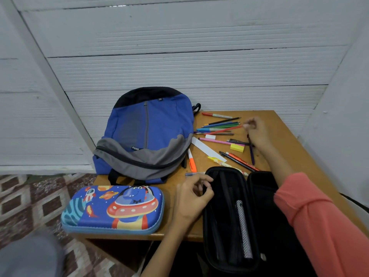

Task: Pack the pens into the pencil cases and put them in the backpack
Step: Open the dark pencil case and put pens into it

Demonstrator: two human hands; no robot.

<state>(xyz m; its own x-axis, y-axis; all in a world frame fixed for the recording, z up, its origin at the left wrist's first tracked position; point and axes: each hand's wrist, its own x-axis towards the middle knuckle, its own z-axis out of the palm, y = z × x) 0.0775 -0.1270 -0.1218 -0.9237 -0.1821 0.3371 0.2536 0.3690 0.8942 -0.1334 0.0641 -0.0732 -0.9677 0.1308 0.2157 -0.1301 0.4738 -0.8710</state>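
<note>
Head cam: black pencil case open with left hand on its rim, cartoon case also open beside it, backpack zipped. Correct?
Not quite. In the head view the cartoon case is closed, lying flat with its printed lid up, left of the black pencil case. The rest holds: the black case is open, the left hand is at its rim, and the backpack looks zipped.

A wooden table [283,124] stands against white ribbed panels [179,56] above patterned floor [40,188].

One head-worn view — looking forward and down, close over the table [283,124] edge.
</note>
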